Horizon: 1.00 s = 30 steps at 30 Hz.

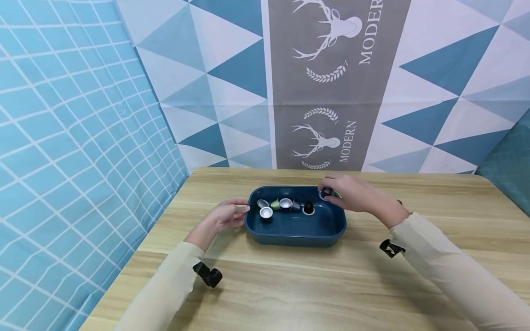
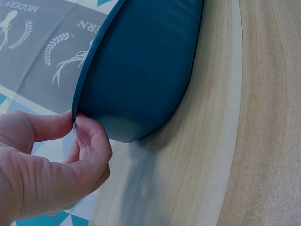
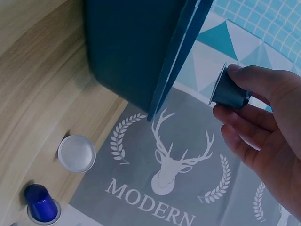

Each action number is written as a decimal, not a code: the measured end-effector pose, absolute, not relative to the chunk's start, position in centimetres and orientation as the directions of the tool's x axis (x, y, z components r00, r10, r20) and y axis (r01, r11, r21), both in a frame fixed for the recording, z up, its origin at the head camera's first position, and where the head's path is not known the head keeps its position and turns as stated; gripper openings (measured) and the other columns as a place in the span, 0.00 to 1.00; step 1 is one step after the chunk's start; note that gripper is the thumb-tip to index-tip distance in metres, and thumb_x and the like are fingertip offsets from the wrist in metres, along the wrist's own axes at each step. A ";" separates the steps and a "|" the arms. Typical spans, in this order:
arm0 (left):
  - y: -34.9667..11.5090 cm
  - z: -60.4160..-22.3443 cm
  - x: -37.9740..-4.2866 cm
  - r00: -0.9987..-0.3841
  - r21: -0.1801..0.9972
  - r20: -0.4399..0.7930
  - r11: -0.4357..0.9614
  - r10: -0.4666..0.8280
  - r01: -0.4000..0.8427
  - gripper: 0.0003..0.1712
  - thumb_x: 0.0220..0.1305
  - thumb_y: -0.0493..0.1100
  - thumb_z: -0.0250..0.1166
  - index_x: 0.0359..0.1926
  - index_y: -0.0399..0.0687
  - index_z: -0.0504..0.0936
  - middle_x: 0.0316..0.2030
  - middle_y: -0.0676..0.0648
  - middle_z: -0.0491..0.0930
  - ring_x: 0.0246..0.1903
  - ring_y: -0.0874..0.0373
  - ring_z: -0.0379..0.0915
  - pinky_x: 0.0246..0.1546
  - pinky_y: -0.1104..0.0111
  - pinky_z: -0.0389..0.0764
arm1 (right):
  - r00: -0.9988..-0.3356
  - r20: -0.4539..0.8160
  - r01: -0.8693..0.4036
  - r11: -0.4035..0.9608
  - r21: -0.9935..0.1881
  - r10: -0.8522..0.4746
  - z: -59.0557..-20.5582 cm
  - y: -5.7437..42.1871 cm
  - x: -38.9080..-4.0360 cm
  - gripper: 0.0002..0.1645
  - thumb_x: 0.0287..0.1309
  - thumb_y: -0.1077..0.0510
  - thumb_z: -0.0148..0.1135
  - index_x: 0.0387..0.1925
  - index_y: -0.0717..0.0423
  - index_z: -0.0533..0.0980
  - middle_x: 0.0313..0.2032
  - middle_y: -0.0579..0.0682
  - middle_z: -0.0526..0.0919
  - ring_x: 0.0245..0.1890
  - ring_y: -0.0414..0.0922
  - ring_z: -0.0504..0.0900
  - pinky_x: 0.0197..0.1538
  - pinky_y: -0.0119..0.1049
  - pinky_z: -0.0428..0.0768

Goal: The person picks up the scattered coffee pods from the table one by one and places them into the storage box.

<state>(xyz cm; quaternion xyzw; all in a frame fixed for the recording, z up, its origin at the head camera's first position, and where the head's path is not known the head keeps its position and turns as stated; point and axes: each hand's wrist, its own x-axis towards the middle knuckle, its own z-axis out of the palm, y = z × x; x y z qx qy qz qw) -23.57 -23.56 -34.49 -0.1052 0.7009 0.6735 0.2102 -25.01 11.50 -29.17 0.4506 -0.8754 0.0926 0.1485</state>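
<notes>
A dark blue rectangular bin with rounded corners sits on the wooden table. At its left end, my left hand pinches the rim between thumb and index finger, as the left wrist view shows. My right hand holds a dark coffee capsule by its sides with thumb and fingers, above the bin's right end. Inside the bin, toward the left and middle, lie several capsules: a silver-topped capsule, a green capsule and a black capsule among them.
In the right wrist view, a silver-lidded capsule and a blue capsule lie on the table beyond the bin's right end. A patterned cloth wall rises behind the table, and a blue checked cloth hangs on the left.
</notes>
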 end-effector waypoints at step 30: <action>-23.4 -34.4 -23.2 -0.898 0.909 -0.416 0.057 0.145 -0.413 0.24 0.69 0.34 0.54 0.64 0.37 0.64 0.17 0.56 0.65 0.17 0.66 0.57 0.28 0.75 0.69 | -0.545 0.071 -0.837 0.537 -0.105 -0.835 -28.1 7.1 -25.3 0.08 0.54 0.62 0.68 0.37 0.57 0.78 0.36 0.50 0.82 0.34 0.41 0.77 0.40 0.35 0.80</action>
